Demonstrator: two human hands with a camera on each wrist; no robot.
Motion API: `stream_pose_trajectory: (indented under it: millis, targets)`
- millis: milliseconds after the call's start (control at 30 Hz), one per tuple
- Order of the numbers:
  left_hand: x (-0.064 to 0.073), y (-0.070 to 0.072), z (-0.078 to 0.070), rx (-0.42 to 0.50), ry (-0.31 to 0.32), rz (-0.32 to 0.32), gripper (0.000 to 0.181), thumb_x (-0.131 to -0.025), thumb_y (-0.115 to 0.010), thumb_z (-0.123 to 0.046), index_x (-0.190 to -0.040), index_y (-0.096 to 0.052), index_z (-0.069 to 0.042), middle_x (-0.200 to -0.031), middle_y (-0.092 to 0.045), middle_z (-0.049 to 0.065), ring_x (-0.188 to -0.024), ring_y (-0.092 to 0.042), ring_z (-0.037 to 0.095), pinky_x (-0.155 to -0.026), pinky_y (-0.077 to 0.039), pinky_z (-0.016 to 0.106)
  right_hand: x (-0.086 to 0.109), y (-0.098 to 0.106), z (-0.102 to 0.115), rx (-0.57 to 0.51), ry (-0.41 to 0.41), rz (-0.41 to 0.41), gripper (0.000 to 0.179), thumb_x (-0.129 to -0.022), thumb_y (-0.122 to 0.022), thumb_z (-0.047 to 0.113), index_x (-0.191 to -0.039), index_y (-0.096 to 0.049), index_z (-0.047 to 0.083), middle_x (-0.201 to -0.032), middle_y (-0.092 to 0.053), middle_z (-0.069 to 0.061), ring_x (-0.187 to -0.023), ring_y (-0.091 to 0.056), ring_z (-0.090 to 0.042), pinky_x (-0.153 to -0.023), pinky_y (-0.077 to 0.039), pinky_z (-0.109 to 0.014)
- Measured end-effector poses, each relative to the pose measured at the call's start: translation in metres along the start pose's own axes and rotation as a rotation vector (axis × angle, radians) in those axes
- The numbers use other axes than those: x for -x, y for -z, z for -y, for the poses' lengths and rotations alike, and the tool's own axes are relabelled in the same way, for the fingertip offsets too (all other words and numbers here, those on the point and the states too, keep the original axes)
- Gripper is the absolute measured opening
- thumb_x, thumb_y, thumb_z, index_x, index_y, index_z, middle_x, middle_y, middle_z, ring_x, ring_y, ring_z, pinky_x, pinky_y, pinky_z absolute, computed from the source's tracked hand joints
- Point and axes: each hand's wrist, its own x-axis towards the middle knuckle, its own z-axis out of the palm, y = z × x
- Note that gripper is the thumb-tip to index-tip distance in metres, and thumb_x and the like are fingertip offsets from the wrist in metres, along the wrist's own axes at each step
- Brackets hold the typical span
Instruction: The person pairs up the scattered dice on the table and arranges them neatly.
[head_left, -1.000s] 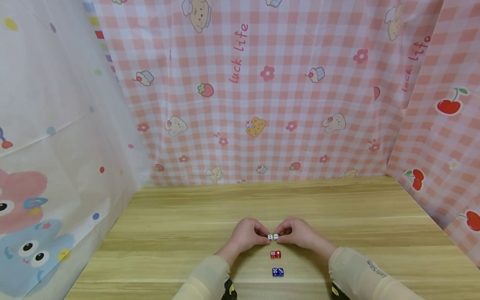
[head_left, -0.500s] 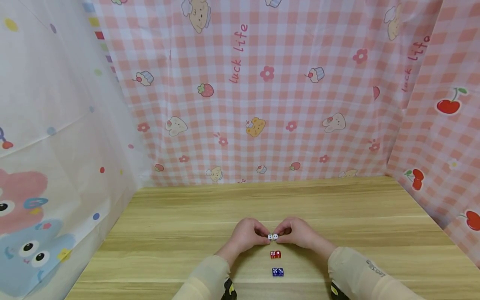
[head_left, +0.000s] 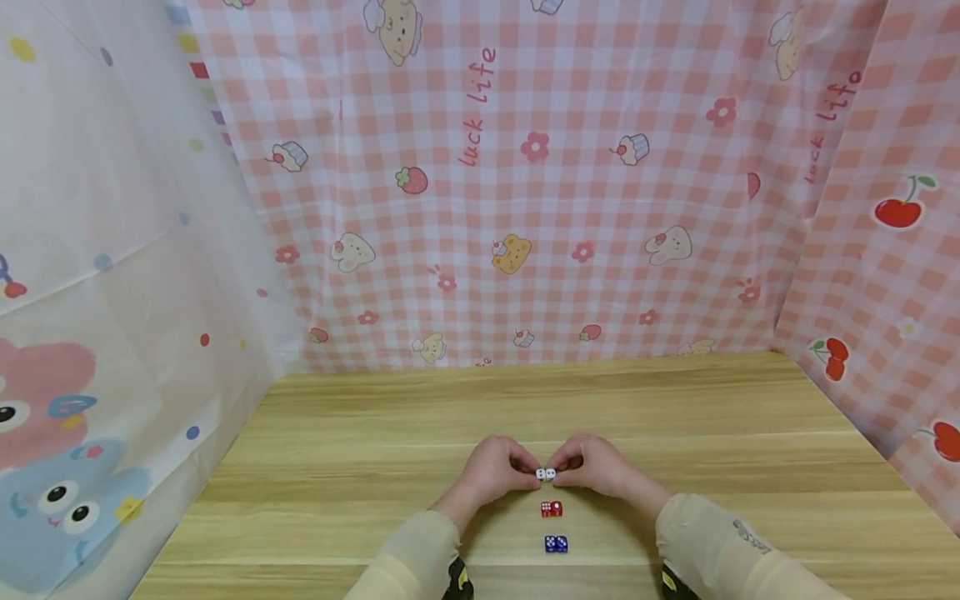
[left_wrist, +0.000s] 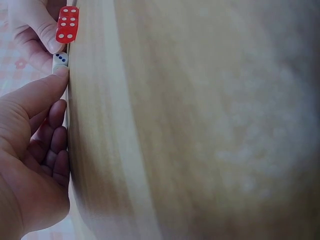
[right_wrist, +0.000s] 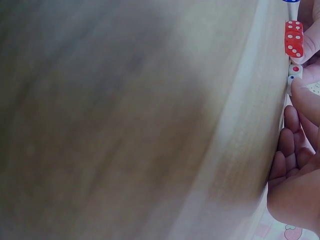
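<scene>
Between thumb and finger, my left hand (head_left: 495, 468) pinches a white die (head_left: 540, 475) by the middle of the table. My right hand (head_left: 596, 465) pinches a second white die (head_left: 551, 474) the same way. The two white dice stand side by side, touching or nearly so. Nearer to me lies a pair of red dice (head_left: 551, 508) set together, and closer still a pair of blue dice (head_left: 556, 544). In the left wrist view, a white die (left_wrist: 60, 59) shows at the thumb tip. White dice (right_wrist: 295, 70) also appear by the right thumb in that wrist's view.
The wooden table (head_left: 360, 417) extends around both hands. A pink checked cloth (head_left: 480, 208) hangs behind it, a white printed cloth (head_left: 150, 275) on the left, and another checked cloth with cherries (head_left: 892, 283) on the right.
The right white die has shifted slightly left, and the small gap between the white dice has narrowed. The hands and the red and blue dice look the same.
</scene>
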Motion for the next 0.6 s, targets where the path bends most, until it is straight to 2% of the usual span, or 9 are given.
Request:
stream_pose_trajectory:
  millis: [367,600]
  targets:
    - [-0.0004,-0.0006,0.0026,0.022,0.014,0.010,0.012,-0.074,-0.087,-0.009,-0.083,-0.079,-0.010,-0.076,-0.071,-0.007,-0.071,-0.058,0.001,-0.069,-0.048,0.022,0.0014,0.0011,-0.0002,-0.010,0.009,0.018,0.014,-0.081,-0.081,0.010,-0.094,-0.077,0.007,-0.088,-0.065,0.002,-0.084,-0.057,-0.015,-0.071,-0.047,-0.024]
    - [0.0042,0.0060,0.0037,0.017,0.019,0.024,0.016,-0.078,-0.085,-0.016,-0.090,-0.078,-0.008,-0.084,-0.071,-0.006,-0.078,-0.060,0.005,-0.076,-0.049,0.025,0.0085,0.0094,0.0002,-0.021,0.037,0.030,0.019,-0.087,-0.077,0.015,-0.102,-0.074,0.003,-0.096,-0.068,-0.002,-0.084,-0.055,-0.011,-0.072,-0.047,-0.024]
